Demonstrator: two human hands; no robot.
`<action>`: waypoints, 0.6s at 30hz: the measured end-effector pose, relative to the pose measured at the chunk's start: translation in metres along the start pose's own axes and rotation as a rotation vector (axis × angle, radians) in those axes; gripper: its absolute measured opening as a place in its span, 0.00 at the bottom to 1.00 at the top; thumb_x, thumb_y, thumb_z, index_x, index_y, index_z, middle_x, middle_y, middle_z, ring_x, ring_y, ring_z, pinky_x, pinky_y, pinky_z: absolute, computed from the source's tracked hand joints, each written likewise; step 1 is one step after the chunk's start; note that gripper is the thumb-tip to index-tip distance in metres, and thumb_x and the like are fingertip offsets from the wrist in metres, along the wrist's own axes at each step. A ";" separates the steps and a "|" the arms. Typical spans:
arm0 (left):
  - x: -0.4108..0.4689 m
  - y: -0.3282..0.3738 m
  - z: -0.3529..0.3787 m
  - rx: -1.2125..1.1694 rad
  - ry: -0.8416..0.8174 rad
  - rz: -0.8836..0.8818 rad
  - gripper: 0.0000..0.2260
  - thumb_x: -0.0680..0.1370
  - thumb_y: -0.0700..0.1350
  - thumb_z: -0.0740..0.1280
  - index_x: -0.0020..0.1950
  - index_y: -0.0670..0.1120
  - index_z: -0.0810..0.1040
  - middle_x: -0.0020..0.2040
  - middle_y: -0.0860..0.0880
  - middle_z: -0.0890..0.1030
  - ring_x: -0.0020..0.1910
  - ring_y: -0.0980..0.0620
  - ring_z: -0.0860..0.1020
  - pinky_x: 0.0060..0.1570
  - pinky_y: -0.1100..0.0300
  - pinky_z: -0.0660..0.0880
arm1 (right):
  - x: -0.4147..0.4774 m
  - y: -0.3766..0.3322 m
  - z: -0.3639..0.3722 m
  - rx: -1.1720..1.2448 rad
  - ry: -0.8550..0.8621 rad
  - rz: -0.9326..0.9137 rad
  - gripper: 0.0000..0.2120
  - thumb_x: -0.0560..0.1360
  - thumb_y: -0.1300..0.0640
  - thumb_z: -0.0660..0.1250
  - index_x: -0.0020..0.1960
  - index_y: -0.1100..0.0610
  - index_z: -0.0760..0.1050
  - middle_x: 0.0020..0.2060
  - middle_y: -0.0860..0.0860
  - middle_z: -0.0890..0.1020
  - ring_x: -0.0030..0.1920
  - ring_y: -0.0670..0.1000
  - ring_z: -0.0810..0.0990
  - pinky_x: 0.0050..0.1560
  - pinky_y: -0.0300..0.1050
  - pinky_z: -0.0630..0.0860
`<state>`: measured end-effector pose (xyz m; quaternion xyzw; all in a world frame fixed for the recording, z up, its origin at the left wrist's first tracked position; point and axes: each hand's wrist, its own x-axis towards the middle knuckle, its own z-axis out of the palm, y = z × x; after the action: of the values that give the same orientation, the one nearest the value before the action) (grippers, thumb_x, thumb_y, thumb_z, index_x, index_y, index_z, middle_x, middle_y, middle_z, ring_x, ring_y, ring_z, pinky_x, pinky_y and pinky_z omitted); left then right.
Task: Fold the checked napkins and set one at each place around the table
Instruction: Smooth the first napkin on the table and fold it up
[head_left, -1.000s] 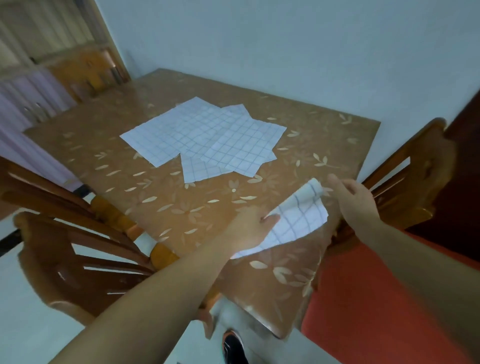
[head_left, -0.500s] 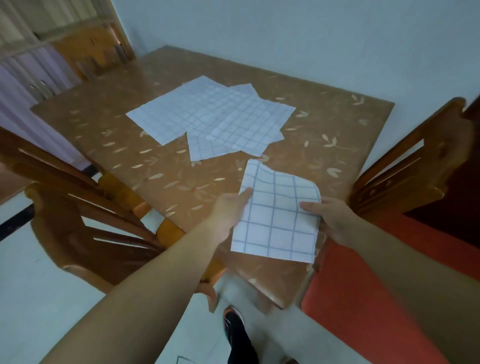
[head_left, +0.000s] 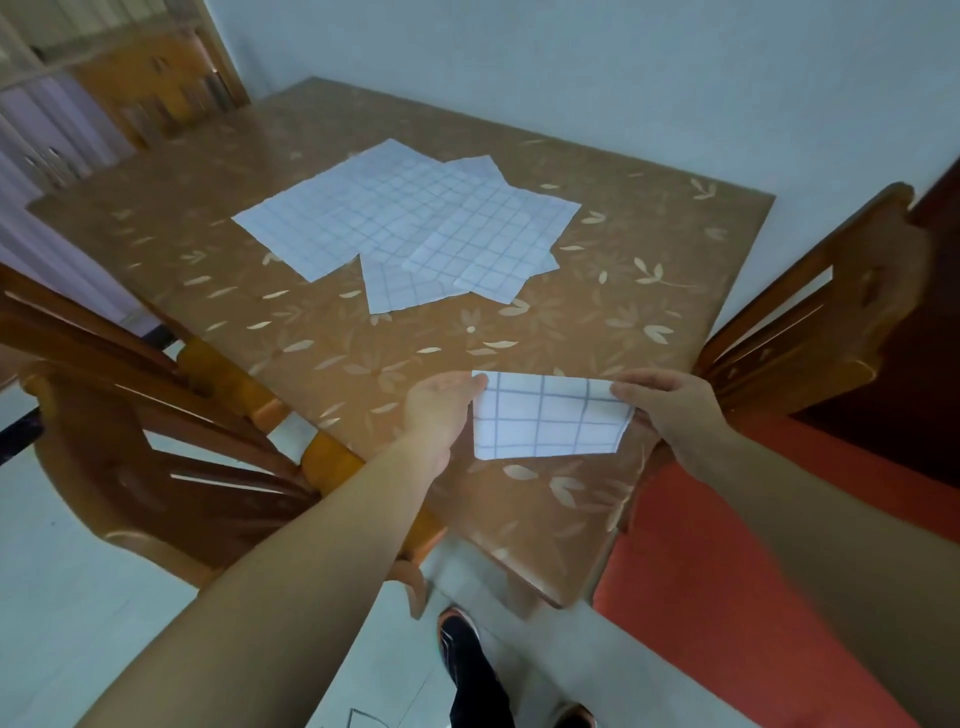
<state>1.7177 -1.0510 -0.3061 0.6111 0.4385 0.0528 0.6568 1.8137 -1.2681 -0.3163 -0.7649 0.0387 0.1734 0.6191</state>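
A white napkin with blue checks (head_left: 545, 415) lies folded in half near the table's front corner. My left hand (head_left: 441, 402) holds its left edge, fingers at the top left corner. My right hand (head_left: 670, 402) pinches its right edge near the top right corner. Several more checked napkins (head_left: 410, 223) lie unfolded and overlapping in the middle of the brown leaf-patterned table (head_left: 322, 343).
A wooden chair (head_left: 156, 457) stands at the table's left side and another wooden chair (head_left: 810, 322) with a red seat at the right. A pale wall runs behind the table. My shoes show on the tiled floor below.
The napkin I hold has been folded over from a taller sheet into a shorter half and brought down onto the table. Both hands stayed on its side edges.
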 end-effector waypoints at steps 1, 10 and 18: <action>0.001 0.001 0.001 0.013 0.007 0.022 0.06 0.75 0.48 0.72 0.50 0.50 0.81 0.49 0.53 0.80 0.54 0.49 0.77 0.62 0.51 0.73 | 0.000 -0.002 -0.002 -0.040 -0.013 -0.020 0.08 0.69 0.64 0.76 0.47 0.58 0.84 0.47 0.57 0.83 0.45 0.54 0.81 0.49 0.50 0.80; -0.011 0.037 -0.001 -0.027 -0.052 0.272 0.07 0.72 0.43 0.75 0.48 0.43 0.85 0.43 0.53 0.83 0.42 0.58 0.80 0.38 0.68 0.72 | -0.002 -0.028 -0.015 -0.423 -0.046 -0.157 0.05 0.73 0.62 0.72 0.49 0.58 0.83 0.37 0.50 0.82 0.38 0.48 0.80 0.32 0.32 0.73; -0.041 0.088 0.009 0.355 -0.281 0.710 0.03 0.73 0.45 0.74 0.41 0.47 0.85 0.37 0.54 0.83 0.38 0.60 0.78 0.43 0.66 0.74 | -0.022 -0.088 -0.005 -0.591 -0.372 -0.196 0.13 0.72 0.54 0.73 0.55 0.54 0.80 0.54 0.49 0.82 0.53 0.49 0.80 0.55 0.43 0.77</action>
<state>1.7393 -1.0613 -0.2118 0.8294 0.1092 0.1154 0.5356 1.8181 -1.2565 -0.2261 -0.8663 -0.2001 0.2531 0.3813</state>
